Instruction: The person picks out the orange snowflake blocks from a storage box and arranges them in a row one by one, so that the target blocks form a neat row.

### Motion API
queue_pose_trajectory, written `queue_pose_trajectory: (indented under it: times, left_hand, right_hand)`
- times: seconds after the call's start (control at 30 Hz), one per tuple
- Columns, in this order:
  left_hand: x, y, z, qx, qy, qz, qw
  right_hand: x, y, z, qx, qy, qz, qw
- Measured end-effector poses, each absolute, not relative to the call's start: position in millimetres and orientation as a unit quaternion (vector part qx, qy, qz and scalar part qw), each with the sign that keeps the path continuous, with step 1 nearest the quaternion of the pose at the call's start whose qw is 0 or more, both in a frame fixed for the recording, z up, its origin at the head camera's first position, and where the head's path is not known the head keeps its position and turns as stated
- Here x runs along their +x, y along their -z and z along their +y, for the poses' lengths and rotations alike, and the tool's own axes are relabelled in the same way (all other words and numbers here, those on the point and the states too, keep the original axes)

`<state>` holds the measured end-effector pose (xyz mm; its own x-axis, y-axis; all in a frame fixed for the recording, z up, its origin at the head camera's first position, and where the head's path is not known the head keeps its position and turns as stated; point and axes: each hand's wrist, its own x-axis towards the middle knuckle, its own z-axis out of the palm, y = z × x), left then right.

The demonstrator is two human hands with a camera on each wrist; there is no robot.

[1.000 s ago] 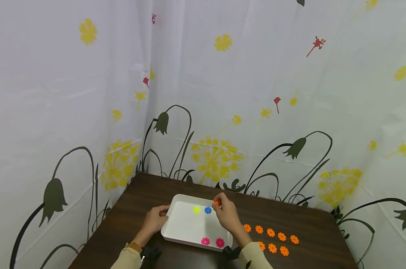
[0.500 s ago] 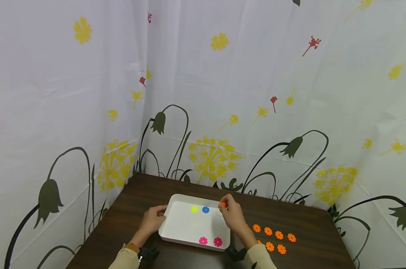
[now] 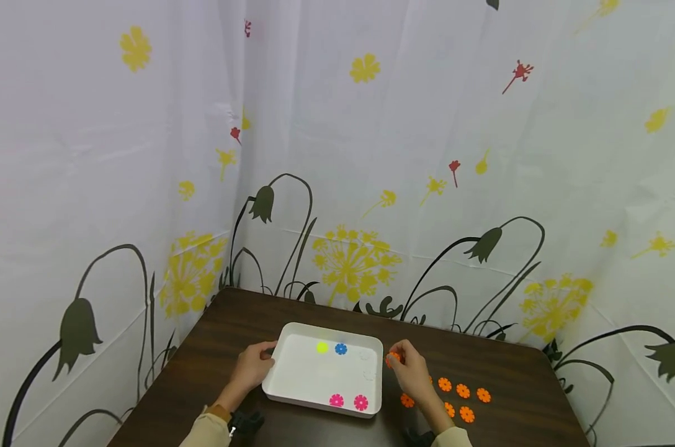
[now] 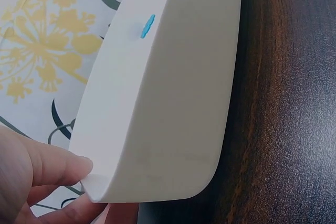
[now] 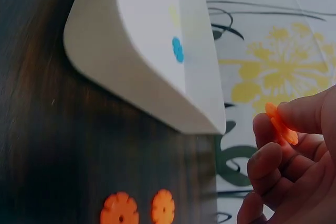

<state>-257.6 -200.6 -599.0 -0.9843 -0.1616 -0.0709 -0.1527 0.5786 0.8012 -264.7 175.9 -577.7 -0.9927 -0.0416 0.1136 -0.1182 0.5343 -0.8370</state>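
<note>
A white tray (image 3: 321, 372) lies on the table, and my left hand (image 3: 252, 366) grips its left edge, thumb on the rim (image 4: 89, 182) in the left wrist view. Inside are a yellow flower-shaped disc (image 3: 322, 347), a blue disc (image 3: 340, 349) and two pink discs (image 3: 336, 400). Faint white flower shapes (image 3: 368, 375) show near its right side. Just right of the tray, my right hand (image 3: 412, 375) pinches an orange flower-shaped disc (image 5: 282, 124) between thumb and fingers, raised above the table.
Several orange discs (image 3: 463, 390) lie in two rows on the dark wooden table (image 3: 516, 372) to the right of the tray, some partly behind the right hand. A white curtain (image 3: 326, 155) with printed flowers hangs behind the table.
My right hand has moved right, from over the tray's back right corner to beside the tray, with the orange disc still pinched. The left hand stays at the tray's edge.
</note>
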Motion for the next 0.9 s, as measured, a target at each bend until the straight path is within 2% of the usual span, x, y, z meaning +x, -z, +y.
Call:
queue_pose_trajectory:
  times: [0.9]
  left_hand:
    - [-259.0, 601.7, -199.5, 0.092, 0.441, -0.893, 0.001]
  right_hand:
    - [-232.1, 575.5, 291.5, -0.095, -0.446, -0.889, 0.045]
